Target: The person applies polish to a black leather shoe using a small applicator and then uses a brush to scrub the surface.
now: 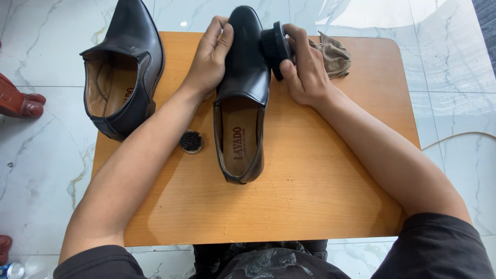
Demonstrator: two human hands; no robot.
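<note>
two black leather slip-on shoes (243, 93) (121, 67), two round black brushes (275, 47) (191, 141), one crumpled tan cloth (333, 57), one small wooden table (320, 196).

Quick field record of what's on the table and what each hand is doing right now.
left hand: steadies the black leather slip-on shoe at its toe
right hand: presses a round black brush to the shoe's side
second black shoe: on its side at the table's left edge
small round dauber brush: left of the held shoe
tan cloth: behind the right hand
surface: orange wooden table

A wooden table (320, 196) bears two black shoes (243, 98) (124, 67); a round brush (191, 141); a crumpled cloth (335, 58).
</note>
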